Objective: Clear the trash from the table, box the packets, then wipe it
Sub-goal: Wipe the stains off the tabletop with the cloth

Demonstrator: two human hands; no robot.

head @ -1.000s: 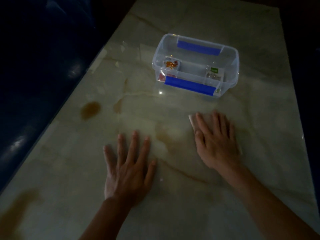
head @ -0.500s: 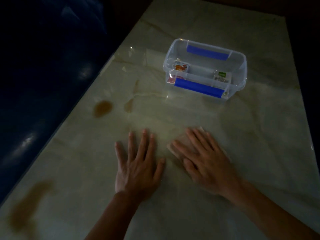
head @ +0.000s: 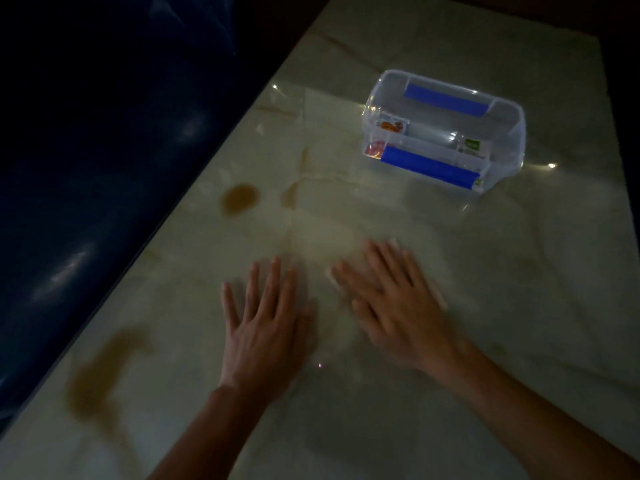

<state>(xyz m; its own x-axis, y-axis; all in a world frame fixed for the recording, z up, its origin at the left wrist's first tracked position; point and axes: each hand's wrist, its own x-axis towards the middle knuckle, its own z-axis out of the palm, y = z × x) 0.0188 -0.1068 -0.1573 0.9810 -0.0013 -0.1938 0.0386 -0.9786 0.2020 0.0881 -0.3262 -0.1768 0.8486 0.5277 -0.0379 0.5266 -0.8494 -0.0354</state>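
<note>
My right hand (head: 391, 306) lies flat on a pale wiping cloth (head: 437, 295), pressing it against the marble table (head: 519, 323); only the cloth's edges show around the blurred fingers. Just to its left, my left hand (head: 263, 327) rests palm down on the table with fingers spread, holding nothing. At the back stands a clear plastic box (head: 498, 112) with blue handles, with a few small packets (head: 393, 127) inside.
Brown stains mark the table: a round one (head: 239, 199) near the left edge, a smaller one (head: 290, 197) beside it, a long smear (head: 100, 379) at the near left. A dark blue surface (head: 86, 168) runs along the table's left edge.
My right hand slid the cloth leftward across the table until it sat beside my left hand. The left hand stayed flat where it was.
</note>
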